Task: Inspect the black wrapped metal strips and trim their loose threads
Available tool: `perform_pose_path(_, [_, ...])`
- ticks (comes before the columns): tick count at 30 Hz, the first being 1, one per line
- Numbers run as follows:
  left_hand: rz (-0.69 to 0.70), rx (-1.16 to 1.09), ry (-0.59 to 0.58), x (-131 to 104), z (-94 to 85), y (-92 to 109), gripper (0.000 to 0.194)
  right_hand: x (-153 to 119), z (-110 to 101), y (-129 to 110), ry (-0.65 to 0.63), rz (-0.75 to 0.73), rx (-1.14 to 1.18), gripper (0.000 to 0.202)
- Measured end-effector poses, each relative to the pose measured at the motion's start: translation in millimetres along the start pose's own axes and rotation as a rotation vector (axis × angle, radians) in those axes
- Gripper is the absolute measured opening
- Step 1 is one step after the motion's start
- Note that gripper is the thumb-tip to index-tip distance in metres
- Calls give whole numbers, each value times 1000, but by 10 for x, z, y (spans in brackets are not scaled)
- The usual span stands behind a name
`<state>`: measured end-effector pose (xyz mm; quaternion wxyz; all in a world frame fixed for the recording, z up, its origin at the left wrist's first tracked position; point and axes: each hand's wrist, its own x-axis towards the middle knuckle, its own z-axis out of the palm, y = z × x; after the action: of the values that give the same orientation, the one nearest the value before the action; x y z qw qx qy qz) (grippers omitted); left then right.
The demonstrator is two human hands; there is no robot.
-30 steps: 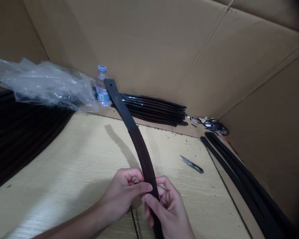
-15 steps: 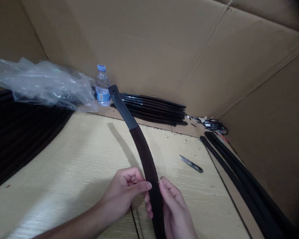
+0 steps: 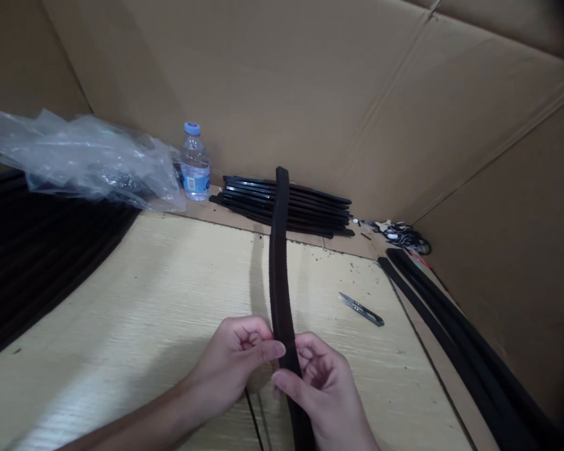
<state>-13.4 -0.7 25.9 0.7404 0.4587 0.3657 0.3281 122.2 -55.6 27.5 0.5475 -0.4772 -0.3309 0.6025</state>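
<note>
A long, dark brown-black strap (image 3: 279,269) rises from the bottom edge, with fine stitching or ridges along its sides. My left hand (image 3: 239,360) pinches its left edge, thumb on the near face and fingers curled behind. From the right, my right hand (image 3: 329,388) grips the strap slightly lower, its thumb laid across the front. The strap's far end stands in front of a bundle of dark glossy strips (image 3: 317,213) near the cardboard wall. Its lower end runs out of the picture.
Thread snips (image 3: 361,309) lie on the pale wooden table (image 3: 169,288). A water bottle (image 3: 195,164) stands beside crumpled clear plastic (image 3: 98,163). Dark strips are piled at left (image 3: 42,250), and more long strips (image 3: 451,332) line the right edge. Cardboard walls (image 3: 263,75) enclose the back.
The strap has turned about its length and swung right, its far end moving from beside the bottle to before the bundle. My right thumb has come across its front; my left hand stays.
</note>
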Motion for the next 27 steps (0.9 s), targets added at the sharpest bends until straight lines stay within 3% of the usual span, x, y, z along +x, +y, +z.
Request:
perform_pose_path(5, [-7,-149,-142,-29,52,-17,22,-30,1,-20,1,62,-40,32])
perform_pose_path(17, [5,-185,-142,-14,82,-57,24,-29,-32,49,77,116,10,37])
perform_pose_path(27, [-30,-155,-65,0,99,-119,23,-5,-33,51,97,108,-67,39])
